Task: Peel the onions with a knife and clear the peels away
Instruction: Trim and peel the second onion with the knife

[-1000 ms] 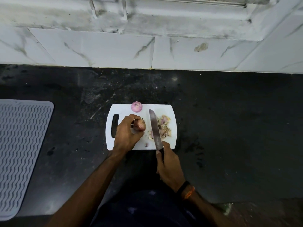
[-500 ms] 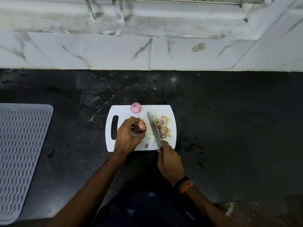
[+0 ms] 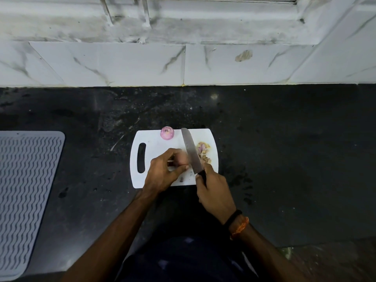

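Observation:
A white cutting board [image 3: 154,143] lies on the black counter. My left hand [image 3: 164,171] pinches a small unpeeled onion [image 3: 183,158] against the board; motion blur and my fingers hide most of it. My right hand [image 3: 213,192] grips the black handle of a knife [image 3: 191,151], whose blade lies right against the onion's right side and points away from me. A peeled pink onion [image 3: 167,133] rests at the board's far edge. A heap of peels [image 3: 203,151] sits on the board to the right of the blade.
A grey ribbed drying mat [image 3: 26,192] lies at the left on the counter [image 3: 284,149]. A white marble-tiled wall [image 3: 183,64] rises behind it. Small peel bits [image 3: 182,179] lie near the board's front edge.
The knife has shifted left from the peel heap until its blade meets the onion. My left hand has closed further over the onion.

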The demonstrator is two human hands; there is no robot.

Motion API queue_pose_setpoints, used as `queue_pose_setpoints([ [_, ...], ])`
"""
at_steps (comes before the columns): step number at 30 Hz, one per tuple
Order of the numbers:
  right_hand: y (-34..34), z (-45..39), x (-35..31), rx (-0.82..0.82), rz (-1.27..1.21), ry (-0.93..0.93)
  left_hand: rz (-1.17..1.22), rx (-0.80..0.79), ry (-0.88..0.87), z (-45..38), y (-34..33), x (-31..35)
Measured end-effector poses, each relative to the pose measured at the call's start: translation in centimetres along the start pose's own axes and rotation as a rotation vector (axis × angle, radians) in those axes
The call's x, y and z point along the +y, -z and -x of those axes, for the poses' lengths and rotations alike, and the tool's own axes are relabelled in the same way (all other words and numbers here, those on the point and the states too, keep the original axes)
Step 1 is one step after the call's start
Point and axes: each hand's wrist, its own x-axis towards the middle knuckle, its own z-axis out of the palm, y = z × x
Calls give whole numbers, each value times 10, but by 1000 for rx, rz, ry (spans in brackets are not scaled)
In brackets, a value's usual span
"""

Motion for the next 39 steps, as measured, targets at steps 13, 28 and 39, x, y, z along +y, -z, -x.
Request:
queue_pose_setpoints([
  [13,-2,-4,-13,-69,122,0,20,-32,48,-6,3,-3],
  [28,0,-10,-28,-181,369,-20,107,-25,40,-18,6,-12],
  [39,-6,-10,-27,-168,311,-68,64,-96,1,-24,11,-7],
])
